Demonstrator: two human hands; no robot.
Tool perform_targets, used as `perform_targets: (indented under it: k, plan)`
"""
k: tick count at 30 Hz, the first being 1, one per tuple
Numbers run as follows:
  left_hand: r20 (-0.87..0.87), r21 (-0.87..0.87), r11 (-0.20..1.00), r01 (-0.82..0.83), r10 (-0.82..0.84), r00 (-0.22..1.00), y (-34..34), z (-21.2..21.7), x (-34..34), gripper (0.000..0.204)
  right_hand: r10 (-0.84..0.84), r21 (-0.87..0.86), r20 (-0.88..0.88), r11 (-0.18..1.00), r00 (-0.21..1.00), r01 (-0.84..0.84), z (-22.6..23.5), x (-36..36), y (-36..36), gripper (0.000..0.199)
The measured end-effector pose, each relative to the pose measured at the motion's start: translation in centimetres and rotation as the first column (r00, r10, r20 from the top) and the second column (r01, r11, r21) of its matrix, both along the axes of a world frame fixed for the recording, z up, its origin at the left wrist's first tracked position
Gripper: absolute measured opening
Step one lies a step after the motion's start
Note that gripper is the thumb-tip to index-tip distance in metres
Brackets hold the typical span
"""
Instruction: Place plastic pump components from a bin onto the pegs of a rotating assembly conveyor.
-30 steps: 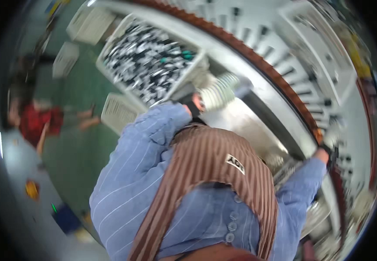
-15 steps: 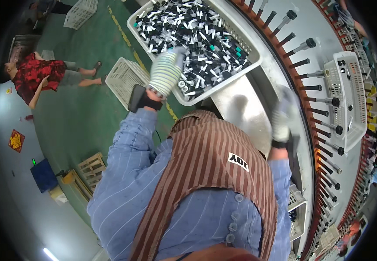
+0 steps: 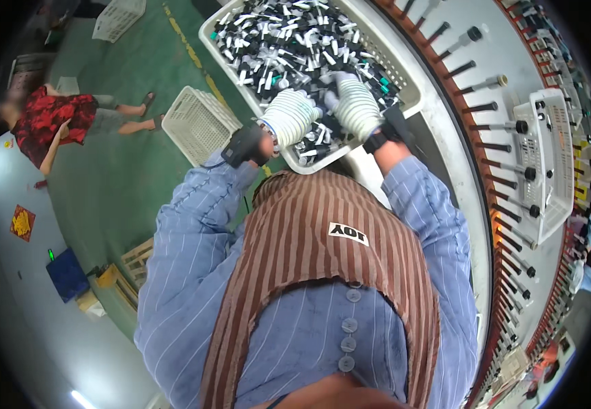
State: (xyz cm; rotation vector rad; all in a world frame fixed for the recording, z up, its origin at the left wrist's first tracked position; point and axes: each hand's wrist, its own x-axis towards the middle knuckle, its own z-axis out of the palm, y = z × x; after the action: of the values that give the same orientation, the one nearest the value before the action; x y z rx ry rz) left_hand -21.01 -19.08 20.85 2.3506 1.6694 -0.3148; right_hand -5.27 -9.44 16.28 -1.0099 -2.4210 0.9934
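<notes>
Both my hands wear white gloves with thin green stripes and are over a white plastic basket. It is heaped with small black plastic pieces that have white or clear stems, plus a few green ones. My left hand is at the basket's near left part, its fingers curled toward the right. Facing it, my right hand reaches into the heap from the near right, fingers bent. Their fingertips nearly meet among the pieces. Whatever is between the fingers is hidden.
At right curves a conveyor with upright rods, several topped with black parts. A white basket stands beyond the rods. Stacked white baskets sit on the green floor at left, where another person stands. A wooden pallet lies lower left.
My right hand has moved left and away from me, from beside the conveyor into the basket. My left hand has shifted right and nearer, from the basket's left rim onto the pieces.
</notes>
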Motion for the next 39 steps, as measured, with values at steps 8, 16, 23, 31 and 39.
perform_targets:
  k: [8,16,23,31,39]
  plan:
    - [0.148,0.051,0.973,0.226,-0.231,0.962,1.0,-0.5,-2.0,0.028,-0.256,-0.352,-0.169,0.918,0.952,0.185,6.7,7.9,-3.6,0.030]
    - [0.494,0.089,0.994,-0.058,0.006,0.869,3.9,5.0,5.1,0.028,-0.549,-0.349,-0.390,0.831,0.740,0.432,0.9,15.3,-6.5,0.028]
    - [0.931,-0.357,0.932,-0.064,0.361,0.060,1.3,4.2,23.2,0.027,-0.865,-0.847,-0.442,0.490,0.238,0.207,4.1,20.8,-9.8,0.035]
    - [0.963,-0.252,0.955,0.158,0.232,0.136,-1.1,1.8,39.0,0.054,-0.811,-0.429,-0.566,0.441,0.146,0.788,3.2,34.6,-16.4,0.020]
    - [0.999,-0.011,0.944,0.331,0.023,-0.031,5.6,6.6,54.4,0.049,-0.736,-0.843,-0.441,0.144,-0.514,0.518,-0.4,46.3,-25.4,0.016]
